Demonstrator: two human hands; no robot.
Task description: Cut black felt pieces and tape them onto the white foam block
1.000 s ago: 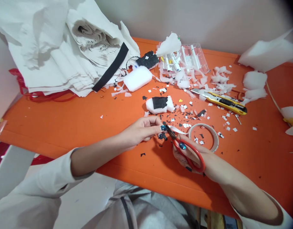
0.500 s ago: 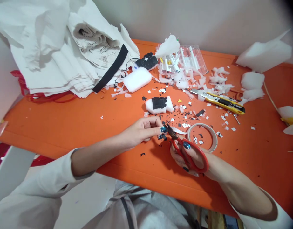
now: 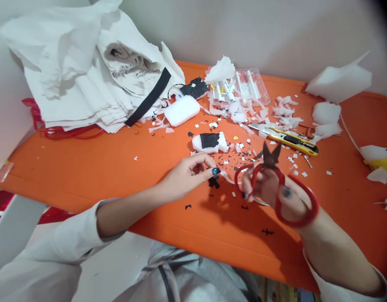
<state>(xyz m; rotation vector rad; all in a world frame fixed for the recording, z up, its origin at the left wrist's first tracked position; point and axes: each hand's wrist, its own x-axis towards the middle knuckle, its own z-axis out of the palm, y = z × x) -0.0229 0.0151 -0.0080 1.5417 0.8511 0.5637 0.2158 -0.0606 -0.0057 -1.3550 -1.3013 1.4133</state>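
My left hand (image 3: pixel 193 174) pinches something small at its fingertips, too small to make out, with a thin white strip (image 3: pixel 227 177) beside them. Small black scraps (image 3: pixel 214 181) lie just below those fingertips. Raised over the table at the right, my right hand (image 3: pixel 272 188) holds red-handled scissors (image 3: pixel 270 161), blades spread and pointing away from me. The hand and handles mostly hide a tape roll (image 3: pixel 261 202). Beyond my left hand lies a white foam piece (image 3: pixel 196 143) with a black patch (image 3: pixel 210 140) on it.
A yellow utility knife (image 3: pixel 291 139) lies among scraps, its blade exposed. Behind are a clear marker box (image 3: pixel 265 90), a white foam block (image 3: pixel 181 111) and a black strip (image 3: pixel 149 97) on stacked white cloth (image 3: pixel 70 84). White foam shapes (image 3: pixel 326 113) stand at the right of the orange table (image 3: pixel 95 167).
My right hand has lifted the scissors away from my left fingertips, to the right, and the blades have spread wider. My left hand keeps its pinch. The view has shifted slightly.
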